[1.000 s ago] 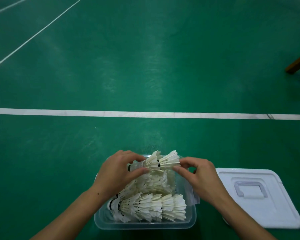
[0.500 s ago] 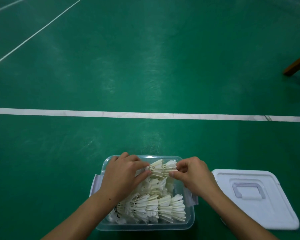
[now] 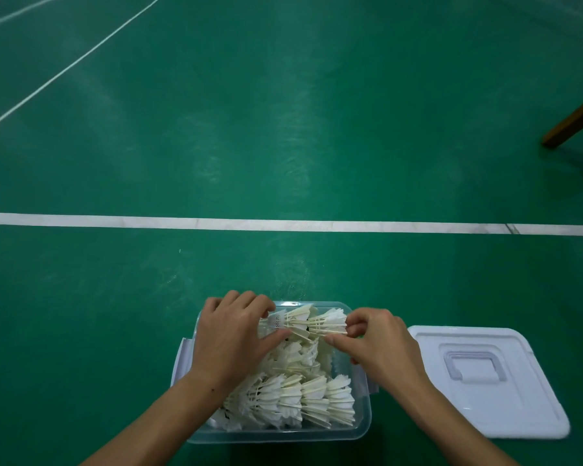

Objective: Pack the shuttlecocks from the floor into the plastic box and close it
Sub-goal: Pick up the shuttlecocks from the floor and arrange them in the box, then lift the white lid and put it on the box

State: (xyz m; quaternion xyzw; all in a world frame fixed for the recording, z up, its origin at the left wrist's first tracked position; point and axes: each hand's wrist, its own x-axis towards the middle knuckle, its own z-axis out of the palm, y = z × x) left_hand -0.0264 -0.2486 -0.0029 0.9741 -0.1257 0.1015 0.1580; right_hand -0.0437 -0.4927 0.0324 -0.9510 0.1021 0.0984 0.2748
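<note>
— Why both hands on one row?

— It's a nested string of white feather shuttlecocks (image 3: 305,323), lying sideways over the far end of the clear rectangular plastic box (image 3: 362,428). My left hand (image 3: 231,341) closes thumb and fingers round the cork end, my right hand (image 3: 379,344) pinches the open skirt end, so I judge the string goes down level and doesn't come apart.

— Where does it sit?

— Above the loose pile in the middle, parallel to the packed row of white shuttlecocks (image 3: 293,400) along the near wall. The feathers crush easily, so I'd settle it, not press.

— Anything in the way?

— The pile underneath is heaped; it may stand proud of the rim and foul the flat white plastic lid with a moulded handle (image 3: 485,381), which lies on the green court floor (image 3: 283,129) just right of the box. A brown wooden leg (image 3: 572,126) stands well apart, far right. I see no shuttlecocks left on the floor.
</note>
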